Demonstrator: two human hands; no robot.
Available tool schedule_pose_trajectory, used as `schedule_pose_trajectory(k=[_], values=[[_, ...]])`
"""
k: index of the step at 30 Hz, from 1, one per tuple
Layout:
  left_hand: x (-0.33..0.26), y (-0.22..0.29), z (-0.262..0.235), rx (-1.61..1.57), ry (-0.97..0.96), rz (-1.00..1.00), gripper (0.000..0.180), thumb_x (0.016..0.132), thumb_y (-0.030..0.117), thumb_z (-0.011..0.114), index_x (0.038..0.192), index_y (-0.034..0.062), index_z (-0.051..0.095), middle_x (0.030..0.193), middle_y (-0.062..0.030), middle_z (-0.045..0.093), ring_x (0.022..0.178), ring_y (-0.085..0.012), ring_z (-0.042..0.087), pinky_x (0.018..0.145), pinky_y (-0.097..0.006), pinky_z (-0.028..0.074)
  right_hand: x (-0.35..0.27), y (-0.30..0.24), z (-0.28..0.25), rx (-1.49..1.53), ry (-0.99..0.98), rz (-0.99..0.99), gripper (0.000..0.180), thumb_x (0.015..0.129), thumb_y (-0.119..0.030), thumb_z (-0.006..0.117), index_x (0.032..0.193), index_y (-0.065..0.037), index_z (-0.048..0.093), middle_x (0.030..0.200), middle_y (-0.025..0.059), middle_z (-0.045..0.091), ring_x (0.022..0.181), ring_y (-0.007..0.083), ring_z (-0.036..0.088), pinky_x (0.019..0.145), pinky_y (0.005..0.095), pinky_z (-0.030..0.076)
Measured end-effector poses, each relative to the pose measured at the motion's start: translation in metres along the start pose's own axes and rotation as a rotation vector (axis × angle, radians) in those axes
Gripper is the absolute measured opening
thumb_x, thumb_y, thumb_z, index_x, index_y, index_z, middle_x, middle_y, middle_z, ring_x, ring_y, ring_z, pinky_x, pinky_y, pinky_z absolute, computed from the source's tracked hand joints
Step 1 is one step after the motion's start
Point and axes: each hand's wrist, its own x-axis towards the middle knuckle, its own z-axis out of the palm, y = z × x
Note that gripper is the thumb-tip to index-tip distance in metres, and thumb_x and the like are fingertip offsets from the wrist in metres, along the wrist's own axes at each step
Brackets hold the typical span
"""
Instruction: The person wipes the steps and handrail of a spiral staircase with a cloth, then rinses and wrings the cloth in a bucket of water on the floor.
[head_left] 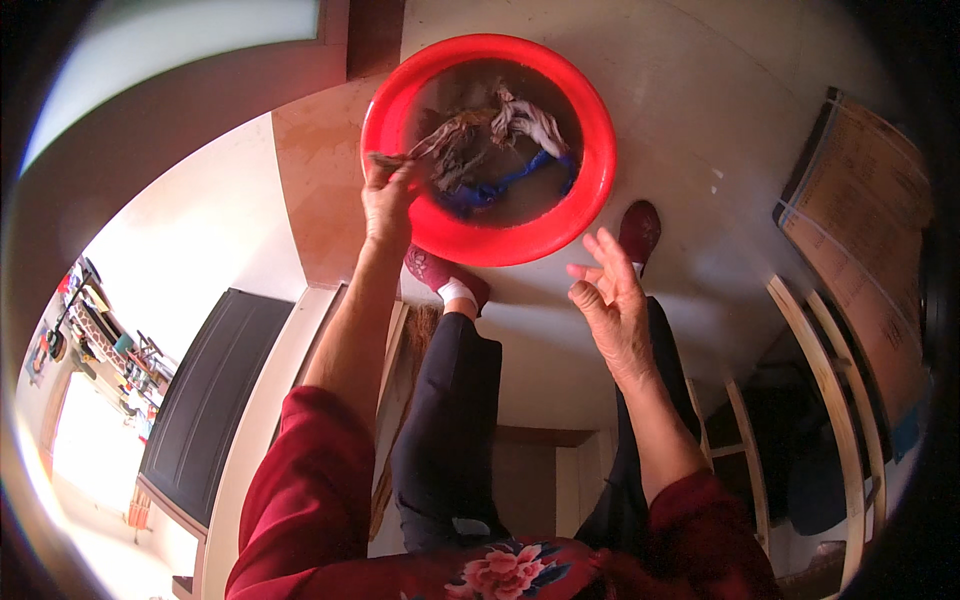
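Note:
A red plastic basin (597, 190) with dark, murky water stands on the floor in front of me. In the water lies a bunched, wet cloth (455, 140) in grey-brown, beside a pale pinkish piece (530, 122) and a blue strip (515, 182). Whether these are one piece or several, I cannot tell. My left hand (385, 205), over the basin's left rim, has its fingers closed on a twisted end of the grey-brown cloth. Near the basin's front right side, my right hand (612, 310) hangs in the air, fingers apart and holding nothing.
My feet in dark red shoes (640, 232) are close to the basin's near side. Flattened-looking brown cardboard (860, 215) leans at the right, above a wooden frame (830, 400). A dark panel (215, 390) and a bright opening lie to the left.

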Motion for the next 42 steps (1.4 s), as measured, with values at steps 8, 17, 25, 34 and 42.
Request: schedule_pose_trajectory(k=[8, 17, 25, 34, 42], values=[[0.048, -0.062, 0.076, 1.559, -0.204, 1.011, 0.058, 0.067, 0.020, 0.065, 0.121, 0.0146, 0.044, 0.135, -0.0132, 0.030, 0.126, -0.0334, 0.025, 0.099, -0.059, 0.017, 0.013, 0.010, 0.011, -0.013, -0.061, 0.102, 0.042, 0.084, -0.013, 0.058, 0.120, 0.001, 0.042, 0.091, 0.0109, 0.058, 0.080, 0.0119, 0.055, 0.074, 0.0240, 0.044], [0.069, -0.095, 0.095, 1.450, -0.293, 0.726, 0.023, 0.066, 0.016, 0.058, 0.088, 0.0061, 0.057, 0.107, -0.0113, 0.051, 0.108, -0.0307, 0.043, 0.091, -0.042, 0.035, 0.017, 0.005, 0.004, 0.019, -0.084, 0.170, 0.039, 0.084, -0.014, 0.057, 0.117, 0.001, 0.045, 0.096, 0.0119, 0.058, 0.082, 0.0125, 0.055, 0.074, 0.0247, 0.045], [-0.040, -0.066, 0.058, 0.731, -0.162, 0.649, 0.037, 0.068, 0.010, 0.068, 0.100, -0.0033, 0.054, 0.132, -0.0208, 0.033, 0.121, -0.0347, 0.035, 0.094, -0.038, 0.036, 0.023, 0.008, 0.010, 0.312, 0.024, 0.379, 0.060, 0.087, -0.029, 0.052, 0.133, -0.003, 0.025, 0.128, 0.0195, 0.037, 0.109, 0.0214, 0.045, 0.077, 0.0289, 0.046], [-0.181, 0.001, 0.039, 0.661, -0.355, 0.595, 0.048, 0.067, -0.005, 0.057, 0.112, 0.0109, 0.048, 0.118, -0.0174, 0.047, 0.103, -0.0320, 0.051, 0.083, -0.038, 0.043, 0.032, 0.019, 0.033, 0.748, -0.067, 0.375, 0.071, 0.087, -0.051, 0.041, 0.136, -0.006, 0.015, 0.129, 0.0110, 0.036, 0.107, 0.0216, 0.046, 0.092, 0.0384, 0.038], [-0.193, -0.008, 0.061, 0.705, -0.385, 0.716, 0.023, 0.059, 0.010, 0.068, 0.061, 0.0032, 0.046, 0.087, -0.0100, 0.053, 0.083, -0.0287, 0.047, 0.076, -0.038, 0.037, 0.036, 0.029, 0.050, 0.658, 0.023, 0.384, 0.032, 0.086, -0.039, 0.052, 0.091, -0.008, 0.052, 0.070, -0.0006, 0.050, 0.061, 0.0088, 0.049, 0.053, 0.0205, 0.043]])
